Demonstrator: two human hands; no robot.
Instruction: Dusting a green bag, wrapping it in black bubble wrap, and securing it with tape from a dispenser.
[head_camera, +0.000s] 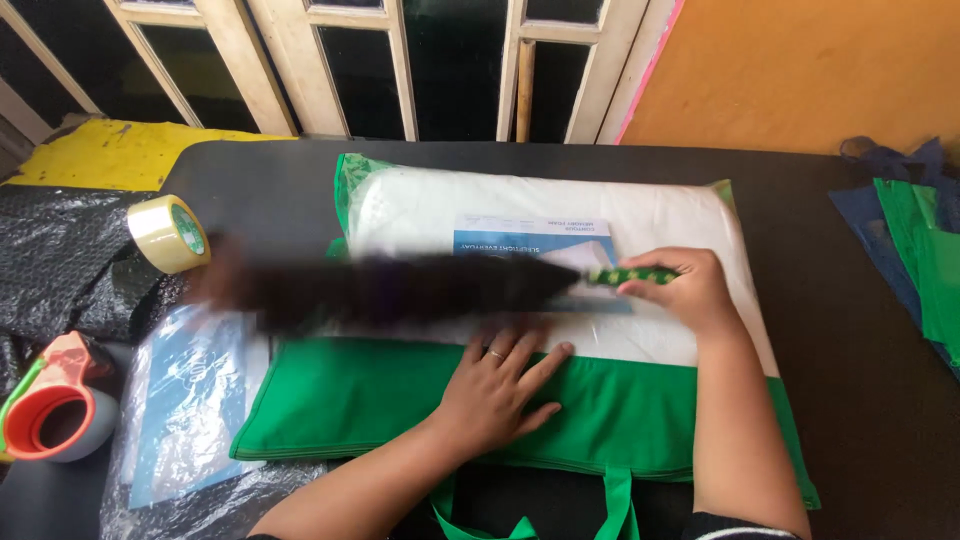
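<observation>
A dark, matte work table (830, 300) stands before cream-framed window doors (300, 60) and an orange wall (800, 70). At the centre of the table lies a white pillow in a clear plastic cover (660, 215), with a blue-and-white printed card (530, 238) visible under the plastic. The pillow sits partly inside a green fabric bag (350, 400); the near half of the pillow is covered by the bag's flap, and the far half is exposed. A green handle strap (615, 505) of the bag hangs toward the near table edge.

The left hand (497, 385) rests palm-down, fingers spread, on the green fabric just beside the pillow's edge; it grasps nothing. A ring is on one finger. The right hand (685, 285) is clenched around the green patterned handle (632, 275) of a long dark brush or duster (390, 290). The tool extends leftward across the pillow and is motion-blurred, so its exact form cannot be determined.

At the left of the table: a roll of beige packing tape (167, 232), black bubble wrap (60, 250), an orange-and-grey tape dispenser (55, 410) and a clear plastic sleeve with a blue sheet (185, 400). Folded blue and green fabric (915, 240) lies at the right edge.
</observation>
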